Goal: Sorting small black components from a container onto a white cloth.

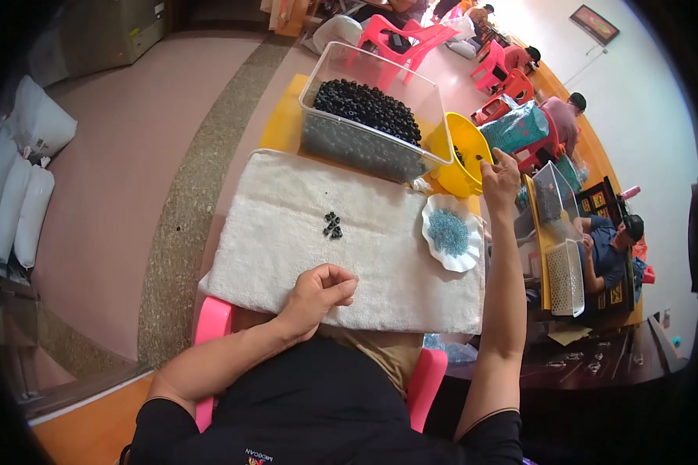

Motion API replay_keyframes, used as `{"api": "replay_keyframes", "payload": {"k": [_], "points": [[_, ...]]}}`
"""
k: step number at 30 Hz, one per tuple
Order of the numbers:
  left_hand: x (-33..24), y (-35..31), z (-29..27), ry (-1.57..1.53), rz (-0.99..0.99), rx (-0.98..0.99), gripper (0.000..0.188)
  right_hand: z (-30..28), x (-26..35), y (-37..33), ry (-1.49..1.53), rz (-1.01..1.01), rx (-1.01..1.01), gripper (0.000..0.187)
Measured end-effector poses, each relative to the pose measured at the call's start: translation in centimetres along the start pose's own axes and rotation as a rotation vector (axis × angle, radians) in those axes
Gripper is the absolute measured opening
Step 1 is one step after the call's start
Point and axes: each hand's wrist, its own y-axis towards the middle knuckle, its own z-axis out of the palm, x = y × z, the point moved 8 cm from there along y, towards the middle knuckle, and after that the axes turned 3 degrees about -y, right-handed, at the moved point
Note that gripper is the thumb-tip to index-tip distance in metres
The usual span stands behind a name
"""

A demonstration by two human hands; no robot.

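My left hand (322, 296) rests over the near part of a white towel (271, 256), its fingers curled and pressed together; whatever they may hold is hidden. Beyond it a small cluster of black pieces (333, 225) lies on the cloth. My right hand (502, 182) reaches over the rim of a yellow bowl (463, 180), thumb and forefinger apart. A tiny black piece (479, 157) shows beside the fingertips, and a few more dark pieces lie inside the bowl. Nearer me, a white scalloped dish (461, 262) holds many small, clear blue bits.
A clear plastic bin (349, 151) full of black bead-like pieces stands behind the towel. White sacks (35, 213) lean at the far left. Pink chair arms (213, 322) flank me. Several people sit along the right wall, one (613, 248) beside a white basket (566, 279).
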Motion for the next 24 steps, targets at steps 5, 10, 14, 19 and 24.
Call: {"api": "replay_keyframes", "payload": {"k": [5, 10, 14, 19, 24], "points": [[-0.4, -0.2, 0.1, 0.019, 0.020, 0.023, 0.014, 2.5, 11.2, -6.0, -0.135, -0.568, 0.046, 0.036], [0.4, 0.5, -0.2, -0.009, 0.027, 0.023, 0.014, 6.6, 14.0, -7.4, -0.194, -0.586, 0.191, 0.036], [0.6, 0.2, -0.1, -0.036, 0.021, 0.037, 0.013, 7.8, 14.0, -6.8, -0.255, -0.576, 0.254, 0.039], [0.5, 0.2, -0.2, -0.009, 0.023, 0.033, 0.013, 8.5, 13.3, -5.9, -0.174, -0.545, 0.297, 0.036], [0.4, 0.4, -0.2, 0.006, 0.046, 0.043, 0.012, 9.5, 12.0, -3.4, 0.019, -0.297, 0.503, 0.032]]}}
